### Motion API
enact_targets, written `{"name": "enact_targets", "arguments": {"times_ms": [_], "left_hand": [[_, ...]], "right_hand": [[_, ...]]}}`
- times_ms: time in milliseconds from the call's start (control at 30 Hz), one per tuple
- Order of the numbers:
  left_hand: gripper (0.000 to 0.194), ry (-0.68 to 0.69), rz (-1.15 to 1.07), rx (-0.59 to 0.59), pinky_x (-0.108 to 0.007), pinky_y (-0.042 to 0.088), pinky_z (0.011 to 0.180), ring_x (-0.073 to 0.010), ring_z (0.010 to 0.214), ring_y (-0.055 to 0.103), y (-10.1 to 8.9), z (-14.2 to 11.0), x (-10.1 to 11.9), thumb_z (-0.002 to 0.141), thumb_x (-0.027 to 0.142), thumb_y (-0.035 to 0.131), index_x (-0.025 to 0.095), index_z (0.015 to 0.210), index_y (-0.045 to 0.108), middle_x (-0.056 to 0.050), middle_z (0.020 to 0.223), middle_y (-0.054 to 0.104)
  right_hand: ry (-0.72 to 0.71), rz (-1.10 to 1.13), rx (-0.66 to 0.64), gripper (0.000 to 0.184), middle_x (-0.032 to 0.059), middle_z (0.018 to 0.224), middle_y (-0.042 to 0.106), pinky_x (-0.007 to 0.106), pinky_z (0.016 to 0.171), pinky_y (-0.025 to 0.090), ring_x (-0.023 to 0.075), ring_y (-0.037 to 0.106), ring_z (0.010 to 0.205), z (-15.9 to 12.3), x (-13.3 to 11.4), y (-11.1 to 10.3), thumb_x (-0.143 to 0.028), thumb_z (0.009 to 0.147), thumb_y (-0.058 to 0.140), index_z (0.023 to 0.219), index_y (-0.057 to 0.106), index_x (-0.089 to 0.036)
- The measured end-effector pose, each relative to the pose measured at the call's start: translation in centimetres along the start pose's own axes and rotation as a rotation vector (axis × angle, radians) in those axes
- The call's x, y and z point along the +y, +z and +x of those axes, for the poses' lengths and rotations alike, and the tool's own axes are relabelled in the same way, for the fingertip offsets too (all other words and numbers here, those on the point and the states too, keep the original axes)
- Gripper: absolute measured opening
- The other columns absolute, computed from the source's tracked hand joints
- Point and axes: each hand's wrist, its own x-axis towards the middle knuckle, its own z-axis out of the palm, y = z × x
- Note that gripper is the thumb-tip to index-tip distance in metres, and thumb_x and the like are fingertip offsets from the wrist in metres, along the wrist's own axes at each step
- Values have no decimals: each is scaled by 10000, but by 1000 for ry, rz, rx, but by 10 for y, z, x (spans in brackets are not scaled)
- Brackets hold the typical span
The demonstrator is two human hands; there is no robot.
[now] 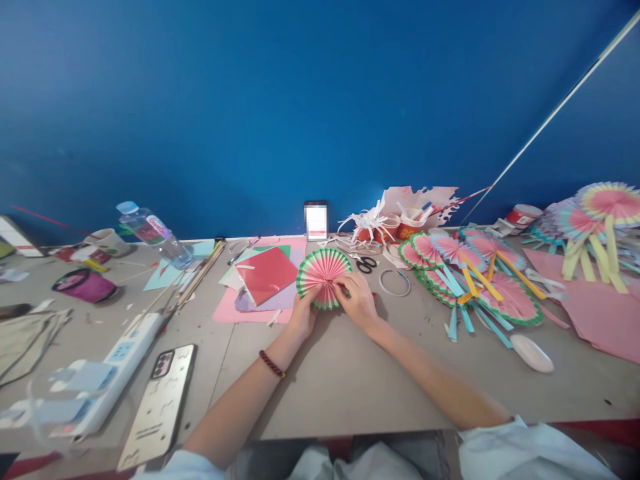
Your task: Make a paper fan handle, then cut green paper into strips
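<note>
The left hand [303, 312] is pinching the lower left edge of a pink, green-rimmed pleated paper fan [325, 267], thumb in front; its other fingers are mostly hiding behind the pleats. The right hand [359, 299] is closing its fingertips on the fan right of centre, covering part of it, so whether they are gripping one fold or several is hard to make out. Black-handled scissors [367, 265] are lying just beyond the right fingers, their blade tips hard to make out. Left of the left fingers, a red paper sheet [267, 275] is overlapping other coloured sheets. Well right of the fingers, more pleated fans [510, 297] are overlapping, partly concealing one another. Beyond both hands, a phone [316, 221] is standing upright, its screen blurred out.
</note>
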Motion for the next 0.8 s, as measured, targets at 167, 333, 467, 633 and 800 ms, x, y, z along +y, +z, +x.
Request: {"name": "enact_targets", "arguments": {"times_ms": [167, 333, 467, 633, 800], "left_hand": [[369, -6, -16, 30, -338, 535, 855, -214, 850, 721, 0, 3, 0, 564, 312, 898, 146, 859, 752, -54, 895, 782], [318, 16, -37, 83, -327, 544, 822, -205, 827, 718, -5, 9, 3, 601, 278, 872, 147, 865, 753, -50, 887, 783], [292, 7, -59, 86, -329, 547, 796, -213, 821, 717, -8, 12, 8, 630, 271, 856, 132, 866, 755, -66, 894, 784], [301, 10, -58, 70, -309, 549, 762, -202, 789, 711, -8, 11, 11, 610, 278, 859, 134, 853, 753, -53, 870, 783], [285, -25, -74, 15, -326, 555, 774, -212, 811, 706, -7, 10, 13, 653, 280, 835, 127, 879, 754, -70, 899, 783]], "right_hand": [[29, -22, 3, 116, 70, 882, 737, 378, 839, 448, 240, 624, 885, -1, 1, 1, -218, 913, 582, 898, 696, -220], [43, -52, -12, 123, 91, 943, 736, 374, 861, 438, 248, 628, 929, -1, 5, 2, -190, 866, 614, 947, 706, -195], [86, -55, -50, 127, 95, 945, 730, 377, 852, 448, 250, 629, 916, -1, 10, 5, -211, 872, 608, 930, 718, -188], [116, -9, -64, 186, 77, 915, 735, 369, 844, 462, 233, 636, 894, -3, 17, 7, -266, 931, 556, 908, 731, -208], [153, 19, -78, 168, 84, 936, 732, 383, 870, 467, 244, 643, 919, -3, 20, 8, -300, 928, 588, 925, 727, -206]]}}
